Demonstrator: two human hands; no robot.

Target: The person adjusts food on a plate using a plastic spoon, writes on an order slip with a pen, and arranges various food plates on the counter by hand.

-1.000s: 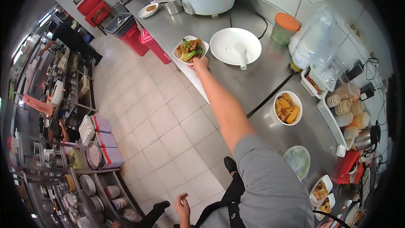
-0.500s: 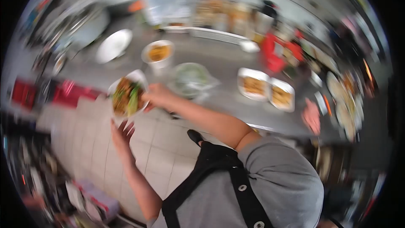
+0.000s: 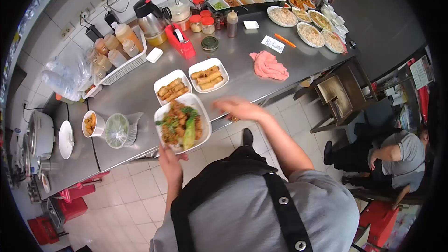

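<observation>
My left hand [image 3: 171,162] grips the near edge of a white square bowl [image 3: 206,132] heaped with browned stir-fried food and green vegetables, a pale green piece lying on top. This bowl is held over the front edge of the steel counter. To its right, my right hand [image 3: 240,108] is apart from it, fingers stretched out and holding nothing. Just beyond the bowl are two white trays of fried rolls, a left tray [image 3: 157,84] and a right tray [image 3: 226,67]. The held bowl overlaps the left tray's near side in view.
On the counter are a plastic-wrapped tub [image 3: 119,130], a white cup of orange-brown food [image 3: 99,128], a pink cloth [image 3: 269,65], a red tape dispenser [image 3: 181,42] and a sauce-bottle basket [image 3: 122,70]. Filled plates [image 3: 310,35] stand at the far right. Another person [image 3: 396,154] is at right.
The bowl has passed from my right hand to my left. My right hand has let go and opened. The view has swung right, towards the fried rolls and filled plates.
</observation>
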